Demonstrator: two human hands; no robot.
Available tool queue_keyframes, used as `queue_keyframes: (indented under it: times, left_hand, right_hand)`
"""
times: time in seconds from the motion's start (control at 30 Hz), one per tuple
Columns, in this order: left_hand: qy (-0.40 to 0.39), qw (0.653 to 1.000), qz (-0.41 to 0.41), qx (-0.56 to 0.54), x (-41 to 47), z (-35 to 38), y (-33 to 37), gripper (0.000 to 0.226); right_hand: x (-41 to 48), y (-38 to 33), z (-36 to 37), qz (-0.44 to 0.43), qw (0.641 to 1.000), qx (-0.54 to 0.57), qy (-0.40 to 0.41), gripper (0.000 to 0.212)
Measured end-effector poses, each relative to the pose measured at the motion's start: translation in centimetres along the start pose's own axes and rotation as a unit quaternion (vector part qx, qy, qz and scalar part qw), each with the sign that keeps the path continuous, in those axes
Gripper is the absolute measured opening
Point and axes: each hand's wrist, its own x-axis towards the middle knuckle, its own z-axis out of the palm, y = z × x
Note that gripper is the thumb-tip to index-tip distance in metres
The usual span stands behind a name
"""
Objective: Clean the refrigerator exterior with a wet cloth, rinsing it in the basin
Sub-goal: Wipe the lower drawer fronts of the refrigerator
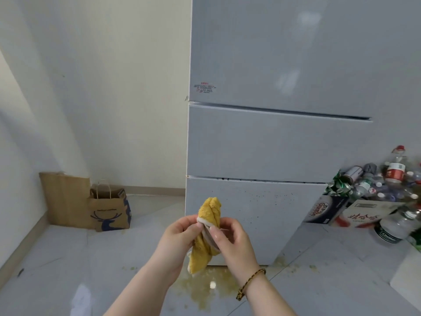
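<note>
**Cloth Gathered in Both Hands Before a Speckled Refrigerator**

A person holds a yellow cloth point(210, 213) at its middle, in the air in front of the bottom drawer point(262, 208) of a pale grey refrigerator point(273, 144). The left hand point(180, 236) and right hand point(232, 240) meet around it, the fingers point(216, 232) of both pinched on the bunched fabric. One end stands up above the grip and the other hangs limp below.

Dark specks dot the drawer front, thickest along its upper edge. A yellowish spill point(205, 290) spreads over the floor beneath the hands. No basin is in view.

The cloth looks soft, light and floppy (likely damp, since it clings in folds). It should take any shape the hands give it. For wiping, it would probably work best folded into a flat pad under a spread palm, because a pinch at the middle leaves both ends loose.

A paper bag point(109, 208) stands by the wall, and boxes of empty bottles point(376, 185) sit at the right.
</note>
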Motion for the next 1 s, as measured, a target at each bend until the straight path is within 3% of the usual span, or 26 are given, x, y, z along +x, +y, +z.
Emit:
queue_keyframes:
  times: [0.1,0.23,0.4,0.5,0.67,0.9,1.0]
  left_hand:
    - [-0.008,1.0,0.004,0.007,2.9,-0.5,0.6,0.022]
    - [-0.016,1.0,-0.015,-0.001,7.2,-1.3,0.7,0.022]
    - [-0.011,0.999,-0.043,0.003,11.0,-1.5,0.0,0.017]
    - [-0.015,0.998,-0.059,0.002,12.3,-1.1,-0.4,0.017]
    - [0.065,0.996,-0.057,-0.027,15.1,-0.6,-0.1,0.021]
    - [0.12,0.984,-0.115,-0.06,18.5,0.4,-1.6,0.021]
    - [0.143,0.981,-0.12,-0.058,19.7,1.1,-1.5,0.022]
  right_hand:
    - [3.0,0.2,0.8,0.035,0.999,0.01,0.001,0.041]
    - [7.2,0.6,0.2,0.05,0.997,0.04,0.032,0.024]
    - [9.7,1.9,-0.4,0.07,0.996,0.041,0.041,0.021]
    - [11.2,2.7,-0.2,0.079,0.99,0.032,0.111,0.01]
    - [14.3,4.1,-3.0,0.118,0.957,0.147,0.219,0.022]
    - [16.6,4.2,-6.2,0.145,0.97,0.185,0.059,0.021]
    - [17.8,4.3,-7.5,0.156,0.972,0.171,0.046,0.023]
